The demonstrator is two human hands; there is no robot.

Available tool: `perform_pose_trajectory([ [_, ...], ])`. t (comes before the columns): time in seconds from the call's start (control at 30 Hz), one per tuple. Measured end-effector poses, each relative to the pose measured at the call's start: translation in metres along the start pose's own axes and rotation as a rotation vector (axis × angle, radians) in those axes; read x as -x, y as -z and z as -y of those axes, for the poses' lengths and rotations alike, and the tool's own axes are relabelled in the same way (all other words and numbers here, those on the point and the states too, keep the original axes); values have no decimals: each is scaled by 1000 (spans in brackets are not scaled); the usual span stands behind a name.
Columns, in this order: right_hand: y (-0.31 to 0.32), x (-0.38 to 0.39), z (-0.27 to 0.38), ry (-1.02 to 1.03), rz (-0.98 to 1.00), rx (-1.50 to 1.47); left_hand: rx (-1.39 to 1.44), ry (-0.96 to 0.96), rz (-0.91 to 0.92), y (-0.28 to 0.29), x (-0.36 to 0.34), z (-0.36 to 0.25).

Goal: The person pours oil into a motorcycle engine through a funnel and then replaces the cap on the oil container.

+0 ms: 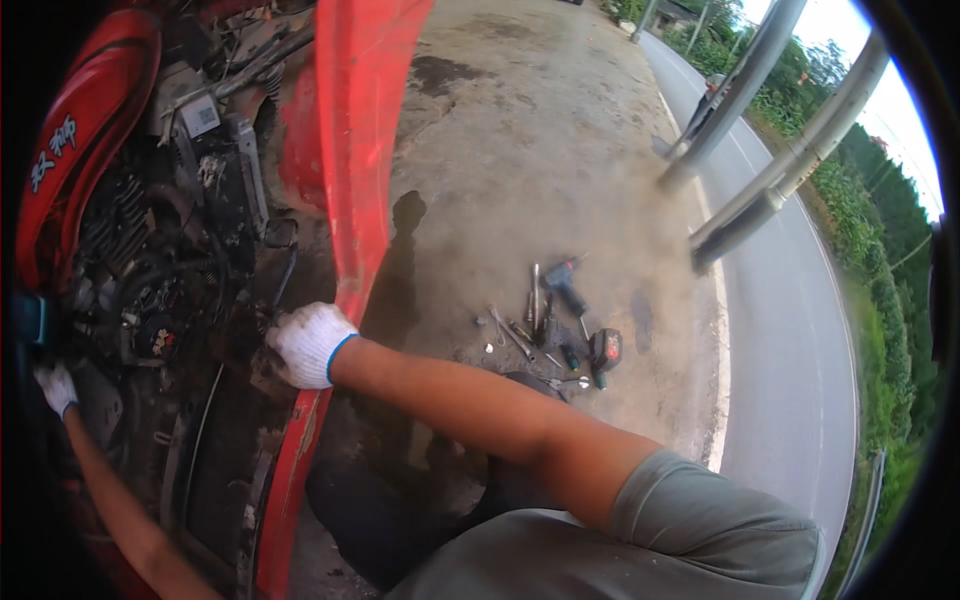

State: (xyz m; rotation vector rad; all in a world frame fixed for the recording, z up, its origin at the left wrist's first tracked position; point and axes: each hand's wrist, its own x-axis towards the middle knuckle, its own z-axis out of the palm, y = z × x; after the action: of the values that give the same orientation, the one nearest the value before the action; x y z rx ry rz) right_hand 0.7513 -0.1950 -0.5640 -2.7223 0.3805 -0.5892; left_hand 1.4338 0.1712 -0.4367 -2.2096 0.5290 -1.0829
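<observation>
My right hand [312, 345], in a white knit glove with a blue cuff, is closed beside the red metal body edge [362, 130] of a vehicle. Its fingertips face the machinery, and whatever they grip is hidden. Far to the left, my left hand [57, 388] in a matching glove reaches in at the dark picture rim. Just above it is a blue-and-black object [30, 320], partly cut off; the left fingers are hidden. Between the hands lies a greasy, exposed engine [155, 310] with hoses and cables around it.
A red, glossy tank [95, 130] rises at upper left. On the concrete to the right lie a blue cordless drill [568, 286], a black battery pack [606, 350], a wrench [512, 334] and several other hand tools. Grey poles [790, 165] stand beside the road [775, 330].
</observation>
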Motion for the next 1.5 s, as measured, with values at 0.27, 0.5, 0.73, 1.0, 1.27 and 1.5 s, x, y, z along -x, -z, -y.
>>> perform_pose_trajectory([
  [0.27, -38, -9, 6, 15, -25, 103, 804, 359, -188, 144, 65, -88],
  [0.5, -33, -9, 10, 26, 17, 147, 951, 445, -191, 180, 92, -87],
  [0.73, -34, -9, 15, 36, 6, 148, 967, 406, -223, 179, 112, -84],
  [1.0, -16, -15, 44, -69, 197, 194, 824, 495, -211, 198, 157, -107],
  [1.27, 6, -55, 47, -35, 42, -136, 1399, 772, -129, 315, 166, -116],
  [1.5, 111, -136, 231, 420, -309, 35, 1293, 617, -147, 309, 178, -126],
])
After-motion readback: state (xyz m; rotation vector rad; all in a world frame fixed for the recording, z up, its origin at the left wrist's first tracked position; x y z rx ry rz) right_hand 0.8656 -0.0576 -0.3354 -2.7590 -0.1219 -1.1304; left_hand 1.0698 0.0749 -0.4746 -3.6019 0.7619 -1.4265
